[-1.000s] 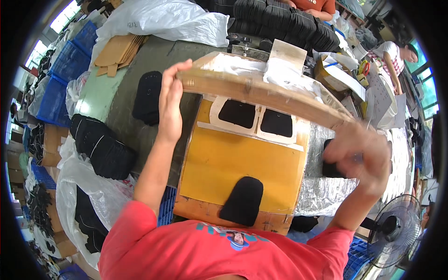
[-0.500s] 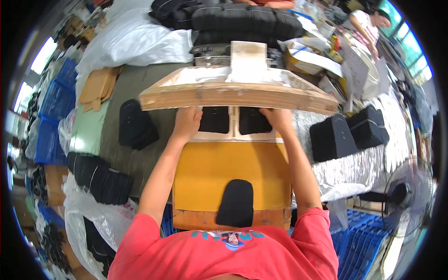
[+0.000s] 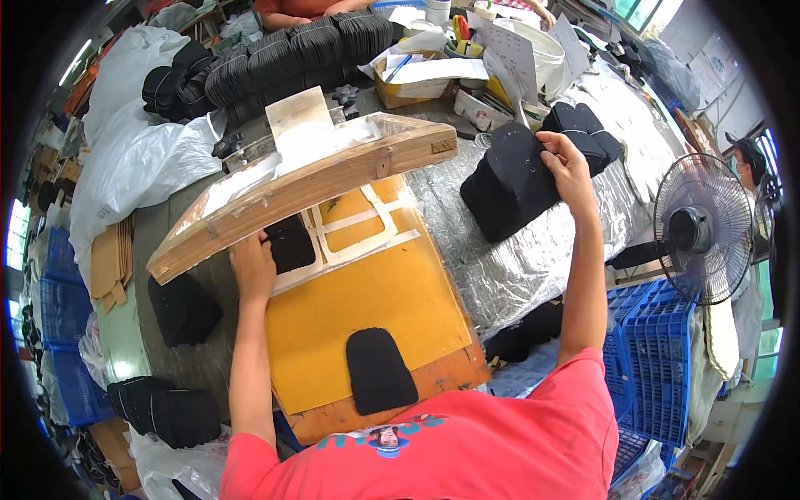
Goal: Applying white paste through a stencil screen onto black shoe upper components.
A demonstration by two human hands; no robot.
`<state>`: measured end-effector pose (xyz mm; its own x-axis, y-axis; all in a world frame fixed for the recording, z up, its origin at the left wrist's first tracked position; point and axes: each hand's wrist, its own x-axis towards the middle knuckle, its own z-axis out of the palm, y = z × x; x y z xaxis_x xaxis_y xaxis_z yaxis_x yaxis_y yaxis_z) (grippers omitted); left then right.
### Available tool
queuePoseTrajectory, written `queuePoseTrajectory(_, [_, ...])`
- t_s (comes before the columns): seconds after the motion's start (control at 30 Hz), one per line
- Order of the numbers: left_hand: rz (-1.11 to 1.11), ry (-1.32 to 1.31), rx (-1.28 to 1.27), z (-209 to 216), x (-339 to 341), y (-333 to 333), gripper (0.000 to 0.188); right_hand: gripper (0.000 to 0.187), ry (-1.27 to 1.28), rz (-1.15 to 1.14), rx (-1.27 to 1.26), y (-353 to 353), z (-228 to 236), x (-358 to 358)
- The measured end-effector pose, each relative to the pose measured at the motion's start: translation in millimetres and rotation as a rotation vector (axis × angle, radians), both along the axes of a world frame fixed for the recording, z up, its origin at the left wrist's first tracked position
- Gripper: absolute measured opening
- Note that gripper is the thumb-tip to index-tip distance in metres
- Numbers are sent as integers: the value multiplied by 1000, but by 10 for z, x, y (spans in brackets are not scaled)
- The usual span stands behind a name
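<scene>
A wooden screen frame (image 3: 317,200) is propped up at a tilt over a yellow board (image 3: 375,283). On the board lies a white template with two cut-outs (image 3: 354,246); the left one holds a black rounded fabric piece (image 3: 292,246), the right one shows bare yellow. My left hand (image 3: 253,268) pinches that piece's left edge, its fingers partly hidden beneath the frame. Off to the right, my right hand (image 3: 570,173) grips the edge of another black fabric piece (image 3: 518,158) on top of a stack. A loose black piece (image 3: 379,371) rests near my chest.
Black stacks (image 3: 183,310) stand left of the board, with a tied bundle (image 3: 587,137) at the right. A standing fan (image 3: 696,225) and blue crates (image 3: 654,350) are at right. Rows of black pieces (image 3: 292,62) lie at the back, before another person (image 3: 304,10).
My right hand has moved from the template to the right-hand stack, and the right cut-out's black piece is gone from it. My left hand stays at the left piece. The view has turned right.
</scene>
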<state>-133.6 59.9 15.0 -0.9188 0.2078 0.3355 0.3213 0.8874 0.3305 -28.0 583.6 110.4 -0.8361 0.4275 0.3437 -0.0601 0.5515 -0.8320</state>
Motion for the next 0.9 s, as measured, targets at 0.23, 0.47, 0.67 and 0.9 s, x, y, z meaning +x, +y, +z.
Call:
queuePoseTrajectory(0.23, [0, -48, 776, 146, 560, -563, 22, 27, -245, -37, 291, 157, -395, -188])
queuePoseTrajectory(0.47, [320, 322, 849, 814, 1345, -1490, 25, 37, -195, -40, 653, -60, -299, -364])
queuePoseTrajectory(0.67, [460, 561, 928, 971, 1142, -1917, 24, 93, -458, 67, 622, -60, -312, 128])
queuePoseTrajectory(0.9, [428, 167, 944, 748, 650, -2250, 26, 83, -227, -133, 911, -548, -242, 163])
